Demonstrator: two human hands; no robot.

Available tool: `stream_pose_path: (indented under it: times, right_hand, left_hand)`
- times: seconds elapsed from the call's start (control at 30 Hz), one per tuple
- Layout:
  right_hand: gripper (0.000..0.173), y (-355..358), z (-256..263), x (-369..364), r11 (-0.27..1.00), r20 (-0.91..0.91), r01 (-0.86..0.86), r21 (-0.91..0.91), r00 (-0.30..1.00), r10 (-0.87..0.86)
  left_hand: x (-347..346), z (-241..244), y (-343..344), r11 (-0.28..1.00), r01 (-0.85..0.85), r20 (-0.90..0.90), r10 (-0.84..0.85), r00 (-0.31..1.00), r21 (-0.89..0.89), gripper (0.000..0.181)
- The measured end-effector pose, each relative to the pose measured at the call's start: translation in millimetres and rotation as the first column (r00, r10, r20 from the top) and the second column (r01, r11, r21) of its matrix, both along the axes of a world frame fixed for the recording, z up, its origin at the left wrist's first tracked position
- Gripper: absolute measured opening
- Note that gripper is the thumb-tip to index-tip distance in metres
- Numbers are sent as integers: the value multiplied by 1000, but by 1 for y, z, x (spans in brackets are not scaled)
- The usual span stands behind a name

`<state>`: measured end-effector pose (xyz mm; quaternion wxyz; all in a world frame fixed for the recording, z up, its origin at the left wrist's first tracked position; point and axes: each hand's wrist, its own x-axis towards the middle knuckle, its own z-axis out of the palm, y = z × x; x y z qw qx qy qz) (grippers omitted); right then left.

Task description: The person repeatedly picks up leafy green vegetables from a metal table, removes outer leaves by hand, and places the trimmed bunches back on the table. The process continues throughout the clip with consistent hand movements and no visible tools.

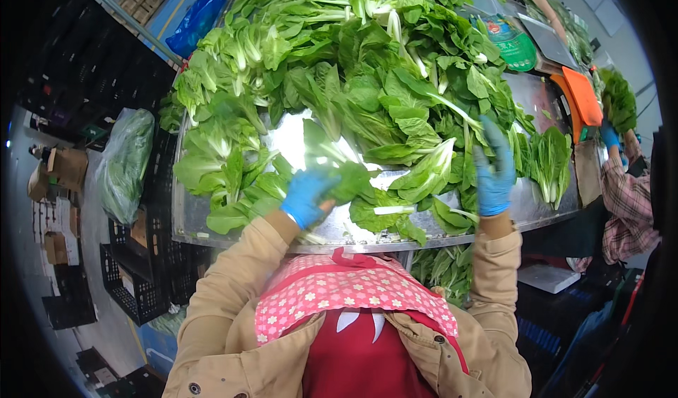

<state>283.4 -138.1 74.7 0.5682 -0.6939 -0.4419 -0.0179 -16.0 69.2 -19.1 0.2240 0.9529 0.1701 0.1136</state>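
My left hand (309, 198), in a blue glove with a bare thumb tip, is closed on a loose green leaf (350, 182) low over the metal table (296, 133). Motion blurs this hand and leaf. Farther right, my right hand (493, 173), also blue-gloved, is raised with fingers apart and nothing in its grasp. A pale-stemmed leaf (455, 106) points at its fingertips. Between my hands lie a leafy head with a white base (426, 173) and a cut leaf with a white stalk (393, 210). A large heap of leafy greens (365, 80) covers the table's far side.
An orange bin (580, 98) and a green printed bag (511, 43) stand at the right. Beyond, a co-worker's plaid sleeve (627, 202) and a gloved hand near greens show. Black crates (135, 276) and a plastic-wrapped bundle of greens (126, 165) are at the left.
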Motion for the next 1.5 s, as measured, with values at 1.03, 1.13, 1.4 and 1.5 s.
stream_pose_path:
  times: [1.03, 1.13, 1.4, 1.5]
  right_hand:
    - [63, 134, -52, -200, 892, -773, -336, 302, 461, 435]
    - [65, 123, -49, -215, 851, -811, -427, 305, 352, 467]
    - [64, 140, -26, -233, 797, -590, -604, -25, 652, 476]
    - [62, 148, -31, -241, 753, -559, -656, -45, 641, 525]
  left_hand:
    - [-35, 39, 14, 223, 39, 138, 453, 881, -974, 25]
    - [-40, 45, 14, 18, -6, 1, 348, 937, -1000, 30]
    - [-72, 40, 18, -179, 240, 88, 600, 795, -954, 35]
    - [-85, 36, 23, -100, 230, 118, 627, 770, -968, 37]
